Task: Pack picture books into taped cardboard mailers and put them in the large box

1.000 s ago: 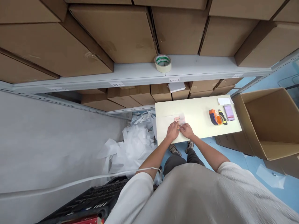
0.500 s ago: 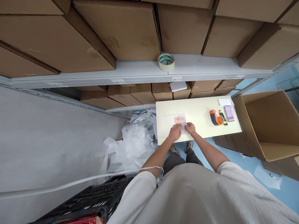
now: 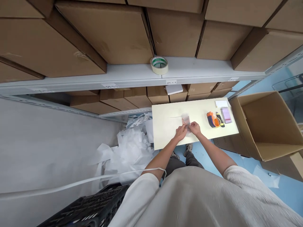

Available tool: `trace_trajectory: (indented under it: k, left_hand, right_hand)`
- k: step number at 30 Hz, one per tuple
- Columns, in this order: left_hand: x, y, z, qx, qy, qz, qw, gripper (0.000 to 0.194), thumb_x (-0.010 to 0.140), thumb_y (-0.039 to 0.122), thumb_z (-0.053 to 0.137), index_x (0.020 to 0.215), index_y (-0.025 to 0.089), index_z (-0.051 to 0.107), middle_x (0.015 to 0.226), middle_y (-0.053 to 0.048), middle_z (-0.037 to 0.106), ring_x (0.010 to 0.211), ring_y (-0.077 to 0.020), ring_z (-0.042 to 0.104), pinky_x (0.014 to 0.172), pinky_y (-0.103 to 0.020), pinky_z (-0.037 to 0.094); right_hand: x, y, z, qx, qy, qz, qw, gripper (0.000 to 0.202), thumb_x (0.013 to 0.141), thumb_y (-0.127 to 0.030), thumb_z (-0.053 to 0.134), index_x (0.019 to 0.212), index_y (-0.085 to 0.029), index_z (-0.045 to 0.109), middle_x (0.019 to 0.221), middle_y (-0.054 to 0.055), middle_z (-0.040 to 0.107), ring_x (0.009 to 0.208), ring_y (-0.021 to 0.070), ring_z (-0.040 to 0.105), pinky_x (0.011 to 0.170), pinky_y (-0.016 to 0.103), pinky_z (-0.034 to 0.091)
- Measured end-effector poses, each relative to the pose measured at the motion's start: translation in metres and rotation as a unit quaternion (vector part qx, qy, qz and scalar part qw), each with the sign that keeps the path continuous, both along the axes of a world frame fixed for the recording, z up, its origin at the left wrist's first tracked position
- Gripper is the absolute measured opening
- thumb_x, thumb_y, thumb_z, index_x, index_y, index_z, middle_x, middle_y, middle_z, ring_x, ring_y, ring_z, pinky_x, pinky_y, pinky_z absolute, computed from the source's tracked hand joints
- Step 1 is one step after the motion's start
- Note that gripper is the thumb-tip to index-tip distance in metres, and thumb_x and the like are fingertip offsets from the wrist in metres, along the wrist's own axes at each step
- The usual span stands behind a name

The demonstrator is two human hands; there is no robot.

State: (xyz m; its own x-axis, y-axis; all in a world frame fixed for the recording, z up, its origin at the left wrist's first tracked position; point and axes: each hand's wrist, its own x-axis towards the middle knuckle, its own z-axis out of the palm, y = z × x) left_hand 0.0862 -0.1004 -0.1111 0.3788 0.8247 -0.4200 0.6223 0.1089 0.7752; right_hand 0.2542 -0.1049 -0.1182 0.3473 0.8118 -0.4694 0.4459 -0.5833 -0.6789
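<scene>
Head view: the person's two hands meet over the table [image 3: 165, 110]. The right hand [image 3: 195, 128] has thumb and fingers drawn narrow, pinching the near part of the packet [image 3: 186, 119], pink under translucent film. The left hand [image 3: 181, 132] lies against the packet's near left side, fingers bunched; I cannot tell whether they pinch it or only press. The packet sits between the two hands and reaches just beyond the fingertips.

To the right of the grip, on the table, are the orange dispenser [image 3: 210, 115], the cutter [image 3: 220, 119], the purple pack [image 3: 226, 115] and a white card [image 3: 221, 103]. Farther right stands an open box [image 3: 272, 119]. Left of the grip, beyond the table edge, lies crumpled paper [image 3: 131, 146]. Ahead and higher, a tape roll [image 3: 161, 70] rests on the shelf [image 3: 187, 67].
</scene>
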Motion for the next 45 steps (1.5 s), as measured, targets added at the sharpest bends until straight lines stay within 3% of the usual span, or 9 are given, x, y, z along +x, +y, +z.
trace_trajectory:
  k: [4, 7, 11, 14, 22, 27, 34, 41, 45]
  left_hand:
    - [0.038, 0.005, 0.001, -0.054, -0.121, 0.07, 0.989, 0.037, 0.106, 0.029, 0.043, 0.136, 0.026, 0.064, 0.135, -0.005, 0.074, 0.126, -0.0226, 0.069, 0.112, -0.039, 0.052]
    - [0.049, 0.005, -0.002, -0.085, -0.156, 0.119, 0.977, 0.03, 0.109, 0.036, 0.042, 0.127, 0.024, 0.063, 0.126, -0.006, 0.077, 0.114, -0.0211, 0.073, 0.105, -0.037, 0.055]
    - [0.038, 0.004, -0.014, -0.078, -0.161, 0.175, 0.968, 0.024, 0.108, 0.041, 0.053, 0.122, 0.023, 0.06, 0.115, -0.007, 0.077, 0.105, -0.0198, 0.075, 0.096, -0.032, 0.057]
    - [0.019, 0.005, -0.026, -0.062, -0.112, 0.191, 0.973, 0.021, 0.104, 0.033, 0.059, 0.122, 0.022, 0.06, 0.111, -0.005, 0.077, 0.1, -0.0193, 0.074, 0.093, -0.032, 0.057]
    - [-0.009, 0.016, -0.05, -0.043, 0.083, 0.189, 0.977, 0.028, 0.098, 0.022, 0.059, 0.124, 0.021, 0.071, 0.118, -0.012, 0.075, 0.118, -0.0273, 0.071, 0.105, -0.039, 0.054]
    - [-0.012, 0.008, -0.053, -0.074, 0.018, 0.21, 0.975, 0.049, 0.097, 0.02, 0.06, 0.146, 0.019, 0.056, 0.124, -0.011, 0.078, 0.115, -0.0238, 0.074, 0.104, -0.036, 0.055]
    - [-0.017, -0.006, -0.057, -0.075, -0.118, 0.15, 0.979, 0.058, 0.088, 0.012, 0.059, 0.145, 0.023, 0.06, 0.143, -0.009, 0.072, 0.122, -0.0206, 0.073, 0.109, -0.037, 0.056]
    - [-0.018, -0.01, -0.064, -0.152, -0.192, 0.112, 0.963, 0.073, 0.078, 0.006, 0.064, 0.15, 0.021, 0.061, 0.157, -0.013, 0.063, 0.142, -0.0282, 0.062, 0.115, -0.041, 0.054]
    - [-0.02, -0.012, -0.061, -0.143, -0.194, 0.107, 0.964, 0.074, 0.078, 0.002, 0.061, 0.15, 0.02, 0.061, 0.157, -0.014, 0.062, 0.142, -0.028, 0.063, 0.116, -0.042, 0.054]
  right_hand:
    - [0.029, -0.002, 0.014, 0.041, -0.038, 0.01, 0.998, 0.017, 0.076, -0.035, 0.068, 0.086, -0.026, 0.059, 0.083, 0.0, 0.071, 0.082, 0.0206, 0.068, 0.078, 0.029, 0.053]
    - [0.032, -0.005, 0.016, 0.049, -0.018, 0.02, 0.998, 0.02, 0.079, -0.039, 0.067, 0.092, -0.026, 0.059, 0.089, 0.001, 0.072, 0.086, 0.0207, 0.068, 0.081, 0.03, 0.055]
    - [0.016, -0.007, 0.01, 0.045, 0.088, 0.058, 0.993, 0.023, 0.09, -0.044, 0.056, 0.097, -0.024, 0.064, 0.094, 0.003, 0.074, 0.085, 0.0193, 0.069, 0.08, 0.031, 0.057]
    - [0.001, -0.008, 0.001, 0.043, 0.149, 0.093, 0.983, 0.027, 0.091, -0.041, 0.054, 0.1, -0.023, 0.071, 0.097, 0.003, 0.076, 0.085, 0.019, 0.07, 0.081, 0.032, 0.058]
    - [-0.003, -0.017, -0.023, 0.03, 0.015, 0.104, 0.994, 0.026, 0.083, -0.02, 0.059, 0.102, -0.022, 0.077, 0.119, 0.007, 0.075, 0.099, 0.0197, 0.072, 0.101, 0.035, 0.058]
    - [0.007, -0.024, -0.031, 0.032, -0.052, 0.109, 0.992, 0.029, 0.081, -0.018, 0.059, 0.104, -0.02, 0.076, 0.121, 0.011, 0.072, 0.116, 0.0233, 0.067, 0.11, 0.037, 0.054]
    - [0.01, -0.025, -0.037, 0.017, -0.074, 0.094, 0.993, 0.032, 0.08, -0.022, 0.06, 0.108, -0.019, 0.076, 0.123, 0.011, 0.072, 0.113, 0.0242, 0.066, 0.11, 0.039, 0.053]
    - [0.016, -0.028, -0.042, 0.052, -0.055, 0.085, 0.994, 0.038, 0.076, -0.029, 0.063, 0.11, -0.02, 0.075, 0.123, 0.011, 0.071, 0.113, 0.0277, 0.066, 0.11, 0.046, 0.053]
    - [0.017, -0.032, -0.038, 0.062, -0.049, 0.066, 0.995, 0.039, 0.077, -0.032, 0.062, 0.113, -0.021, 0.074, 0.126, 0.011, 0.071, 0.116, 0.0277, 0.067, 0.11, 0.046, 0.054]
